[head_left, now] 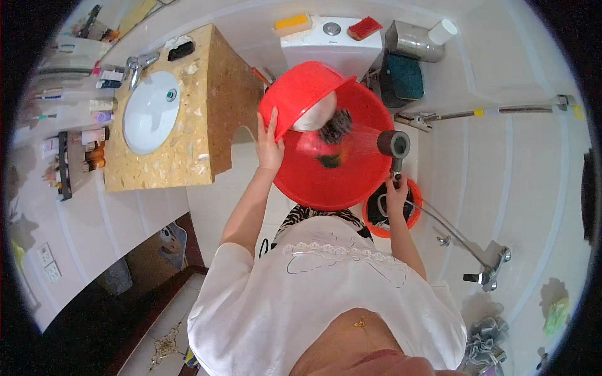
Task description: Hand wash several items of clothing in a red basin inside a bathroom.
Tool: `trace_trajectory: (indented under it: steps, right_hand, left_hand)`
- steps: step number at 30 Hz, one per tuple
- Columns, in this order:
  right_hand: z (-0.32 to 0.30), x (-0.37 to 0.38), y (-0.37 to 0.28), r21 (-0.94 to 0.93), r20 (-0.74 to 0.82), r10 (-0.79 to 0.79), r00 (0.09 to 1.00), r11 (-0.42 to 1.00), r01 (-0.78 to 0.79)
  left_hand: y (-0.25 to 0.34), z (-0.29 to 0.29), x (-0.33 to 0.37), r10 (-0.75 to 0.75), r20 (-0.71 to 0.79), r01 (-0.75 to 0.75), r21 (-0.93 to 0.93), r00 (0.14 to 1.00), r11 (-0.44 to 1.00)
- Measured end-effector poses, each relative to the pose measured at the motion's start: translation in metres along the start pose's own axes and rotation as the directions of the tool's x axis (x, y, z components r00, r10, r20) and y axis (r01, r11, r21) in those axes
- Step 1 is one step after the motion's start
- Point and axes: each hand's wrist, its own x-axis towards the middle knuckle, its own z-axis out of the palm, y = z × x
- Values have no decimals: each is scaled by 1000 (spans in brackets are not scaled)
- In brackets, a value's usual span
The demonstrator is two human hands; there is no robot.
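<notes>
My left hand (270, 143) grips the rim of a small red basin (300, 84), tilted on its side over a large red tub (367, 109). A rounded white area (318, 114) shows at the basin's mouth; I cannot make out what it is. Just below it is a dark bristly clump (337, 127), and another dark, partly orange clump (329, 161) lies in the tub. My right hand (396, 190) is closed around the handle of a grey shower head (395, 144) at the tub's right side. Water sprays leftward from it toward the clumps.
An orange bucket (415, 216) with dark contents stands below my right hand. The shower hose (454, 234) runs to a wall tap (491, 274). A stone-patterned counter (199, 135) with a white sink (150, 116) is at left. Behind the tub are a white toilet tank (332, 47) and a dark bin (401, 78).
</notes>
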Motion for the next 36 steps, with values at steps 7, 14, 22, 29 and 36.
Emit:
trace_trajectory:
  steps: [7, 14, 22, 29, 36]
  right_hand:
    - [2, 0, 20, 34, -23, -79, 997, 996, 80]
    - [13, -1, 12, -4, -2, -10, 1000, 1000, 10]
    - [11, 6, 5, -30, 75, -13, 997, 999, 15]
    - [13, 13, 26, -91, 35, -57, 998, 994, 60]
    - [18, 15, 42, -67, 5, -116, 993, 991, 116]
  left_hand:
    - [32, -6, 15, 197, -54, -198, -2, 979, 980]
    - [24, -20, -4, 304, -30, -304, 6, 952, 953]
    - [7, -33, -24, 485, -110, -484, 41, 867, 874]
    - [27, -45, -10, 232, -313, -263, -59, 921, 963]
    - [1, -51, -19, -642, -66, 222, -907, 764, 357]
